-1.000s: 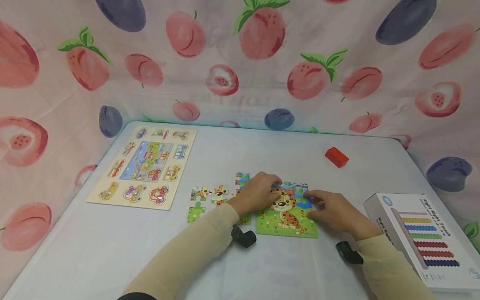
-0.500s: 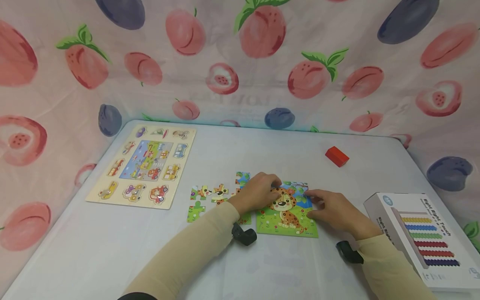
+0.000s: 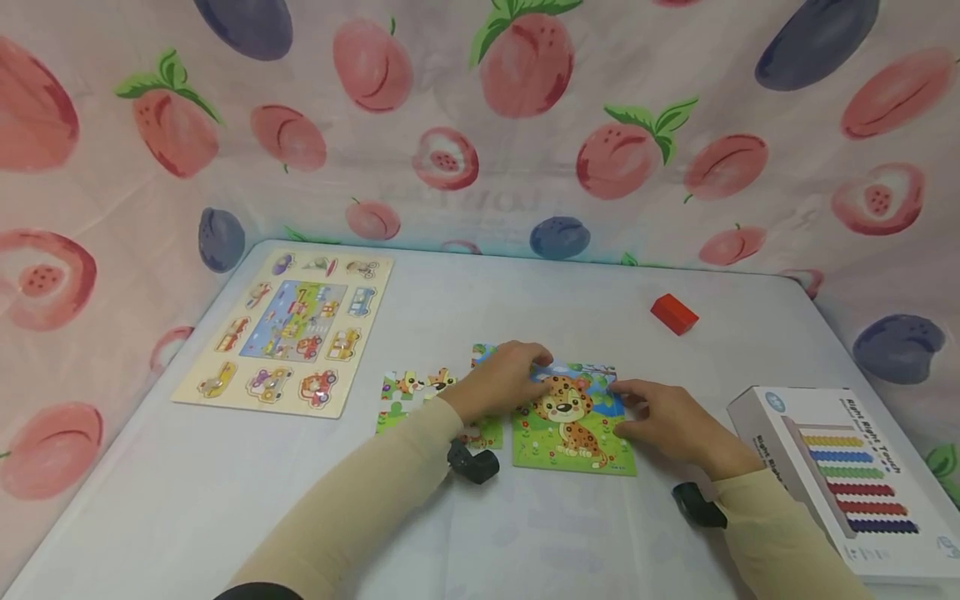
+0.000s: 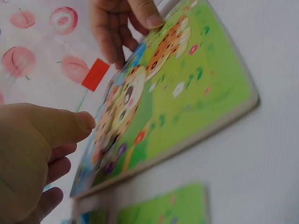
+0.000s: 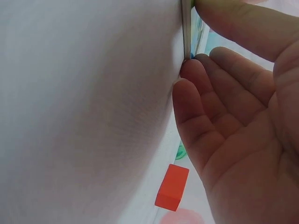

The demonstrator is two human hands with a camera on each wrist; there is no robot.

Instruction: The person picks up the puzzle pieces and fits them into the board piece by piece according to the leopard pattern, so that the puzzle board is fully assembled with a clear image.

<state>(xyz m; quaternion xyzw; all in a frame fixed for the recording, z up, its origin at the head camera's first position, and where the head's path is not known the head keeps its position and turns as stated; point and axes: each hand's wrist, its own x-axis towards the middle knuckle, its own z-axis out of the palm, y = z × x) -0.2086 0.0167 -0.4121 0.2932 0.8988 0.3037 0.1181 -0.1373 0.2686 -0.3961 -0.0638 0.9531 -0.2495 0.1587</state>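
Note:
A square picture puzzle (image 3: pixel 572 433) with a spotted leopard cub on green grass lies in front of me. At its right edge is my right hand (image 3: pixel 663 421); the thumb (image 5: pixel 243 23) touches the picture face and the fingertips meet the edge, fingers loosely bent. My left hand (image 3: pixel 501 379) hovers by the upper left corner, its thumb (image 4: pixel 70 127) extended over the picture with a gap showing. Loose jigsaw pieces (image 3: pixel 395 411) in green with leopard parts lie left of the square, partly hidden under my left hand and sleeve.
A wooden vehicle puzzle board (image 3: pixel 292 325) lies at the back left. Toward the back right sits a red block (image 3: pixel 674 314). A white box (image 3: pixel 847 483) with coloured rods printed on it stands at the right. Fruit-patterned cloth (image 3: pixel 442 100) walls the far side.
My left hand has shifted slightly left, off the puzzle's upper left part and further over the loose pieces. The right hand and the leopard puzzle have stayed put.

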